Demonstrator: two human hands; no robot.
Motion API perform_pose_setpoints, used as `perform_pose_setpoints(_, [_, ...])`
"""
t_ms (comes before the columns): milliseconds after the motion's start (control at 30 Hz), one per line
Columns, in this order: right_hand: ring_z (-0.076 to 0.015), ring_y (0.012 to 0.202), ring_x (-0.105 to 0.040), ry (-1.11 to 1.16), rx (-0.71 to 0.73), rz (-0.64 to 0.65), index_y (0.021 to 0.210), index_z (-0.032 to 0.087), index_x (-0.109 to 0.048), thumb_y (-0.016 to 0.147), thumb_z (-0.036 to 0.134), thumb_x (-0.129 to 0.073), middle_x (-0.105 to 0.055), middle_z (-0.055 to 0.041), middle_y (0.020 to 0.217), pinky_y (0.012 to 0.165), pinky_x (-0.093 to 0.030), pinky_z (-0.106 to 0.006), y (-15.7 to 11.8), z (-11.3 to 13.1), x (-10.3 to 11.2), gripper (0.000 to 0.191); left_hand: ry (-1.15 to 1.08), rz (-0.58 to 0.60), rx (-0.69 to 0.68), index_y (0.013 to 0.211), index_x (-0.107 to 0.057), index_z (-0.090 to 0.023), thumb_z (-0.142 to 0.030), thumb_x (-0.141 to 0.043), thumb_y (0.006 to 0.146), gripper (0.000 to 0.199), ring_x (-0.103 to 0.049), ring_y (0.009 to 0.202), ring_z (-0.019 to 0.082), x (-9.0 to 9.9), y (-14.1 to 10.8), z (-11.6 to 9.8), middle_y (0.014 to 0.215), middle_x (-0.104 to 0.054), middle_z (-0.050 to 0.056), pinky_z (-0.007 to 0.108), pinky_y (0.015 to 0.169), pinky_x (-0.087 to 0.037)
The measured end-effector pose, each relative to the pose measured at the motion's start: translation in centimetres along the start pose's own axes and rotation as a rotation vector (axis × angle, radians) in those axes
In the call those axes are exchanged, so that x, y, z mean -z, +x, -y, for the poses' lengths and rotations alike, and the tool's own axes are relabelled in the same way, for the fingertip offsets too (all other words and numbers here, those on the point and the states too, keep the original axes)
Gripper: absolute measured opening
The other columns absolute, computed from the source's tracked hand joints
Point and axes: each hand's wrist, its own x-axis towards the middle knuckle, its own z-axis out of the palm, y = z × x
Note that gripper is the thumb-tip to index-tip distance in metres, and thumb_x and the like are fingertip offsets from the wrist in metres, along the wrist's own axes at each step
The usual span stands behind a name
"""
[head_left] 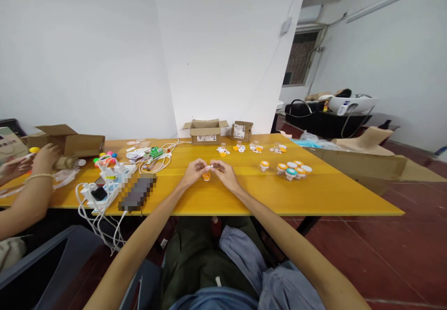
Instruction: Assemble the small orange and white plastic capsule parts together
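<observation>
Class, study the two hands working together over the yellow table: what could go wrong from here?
The small white piece held between the left grip and right grip might slip.
The small orange item just below could be nudged aside.
White cables hanging over the near edge of the table might snag and tug the power strip.

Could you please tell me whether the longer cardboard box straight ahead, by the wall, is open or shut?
Open: the longer cardboard box has its end flaps spread outward, and its inside shows.
</observation>
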Motion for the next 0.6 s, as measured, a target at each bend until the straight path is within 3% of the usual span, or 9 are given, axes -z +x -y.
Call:
perform_pose_setpoints(233, [-0.0208,0.082,-0.065,-0.036,0.031,0.026,0.08,0.024,-0.07,0.078,0.038,-0.063,-0.071,-0.003,0.082,0.077,-0.053,-0.034,-0.12,0.55,-0.2,0.016,-0.003,0.022,-0.027,0.077,-0.063,-0.017,-0.05,-0.082,0.064,0.04,-0.064,0.074,0.015,0.05,-0.02,0.0,0.076,-0.066,0.001,0.029,0.075,-0.052])
perform_pose_setpoints(600, [-0.0214,0.085,-0.066,-0.064,0.054,0.029,0.085,0.024,-0.073,0.08,0.035,-0.062,-0.072,-0.0032,0.085,0.079,-0.054,-0.035,-0.14,0.42,-0.12,0.016,0.008,0.019,-0.014,0.076,-0.064,-0.018,-0.048,-0.082,0.065,0.037,-0.066,0.077,0.017,0.18,-0.01,0.03,0.076,-0.068,0.002,0.03,0.075,-0.052])
